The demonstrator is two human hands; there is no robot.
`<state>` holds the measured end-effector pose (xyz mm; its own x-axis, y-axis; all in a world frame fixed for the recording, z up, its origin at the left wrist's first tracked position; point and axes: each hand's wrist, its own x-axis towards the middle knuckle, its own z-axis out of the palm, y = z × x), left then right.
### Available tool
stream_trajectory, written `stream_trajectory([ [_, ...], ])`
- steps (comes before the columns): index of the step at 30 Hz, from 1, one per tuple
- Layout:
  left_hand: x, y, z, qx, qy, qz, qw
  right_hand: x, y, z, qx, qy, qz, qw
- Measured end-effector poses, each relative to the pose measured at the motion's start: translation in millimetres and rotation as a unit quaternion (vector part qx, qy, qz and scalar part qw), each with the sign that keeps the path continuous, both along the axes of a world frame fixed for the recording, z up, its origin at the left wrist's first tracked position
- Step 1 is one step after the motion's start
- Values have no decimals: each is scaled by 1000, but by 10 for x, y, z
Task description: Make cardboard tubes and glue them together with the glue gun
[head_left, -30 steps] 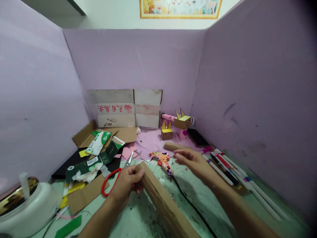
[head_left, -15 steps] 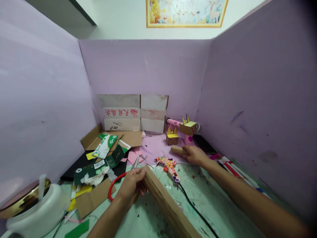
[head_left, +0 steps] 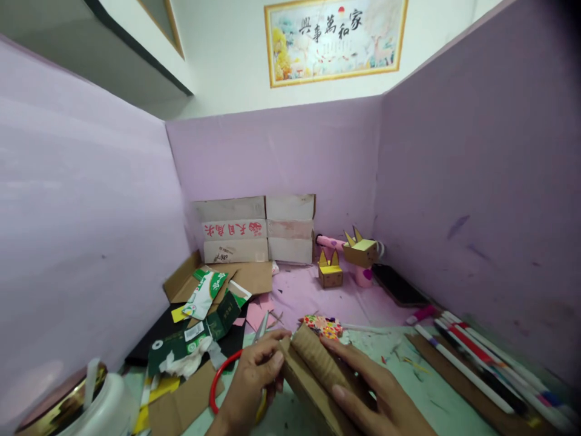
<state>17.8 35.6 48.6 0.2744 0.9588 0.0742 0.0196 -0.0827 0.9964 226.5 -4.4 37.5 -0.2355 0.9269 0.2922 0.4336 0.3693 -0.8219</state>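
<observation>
My left hand is closed on the near end of a long brown cardboard bar that runs toward the bottom of the view. My right hand presses a small ribbed cardboard roll onto the top of that bar, fingers wrapped over it. Red-handled scissors lie just left of my left hand. A spotted multicoloured glue gun lies right behind the roll.
Flattened cartons and green packaging litter the left. A white jar with a gold lid stands at bottom left. Two small cardboard animal boxes and a black phone sit at the back. Markers lie along the right wall.
My right hand reached back to the cardboard roll, picked it up and brought it onto the bar. The camera tilted upward. My left hand kept hold of the bar.
</observation>
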Motion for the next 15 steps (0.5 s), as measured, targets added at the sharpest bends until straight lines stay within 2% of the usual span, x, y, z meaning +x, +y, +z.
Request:
stream_trajectory([
  [7,-51,-37,155,3,50,-15,999,0,27,-88,-42,35,14,998],
  [12,-91,-88,311,64,104,-7,992,-47,-23,5,-32,33,-5,999],
  [15,-104,-117,337,125,168,-2,978,-84,-47,74,-14,10,-8,1000],
])
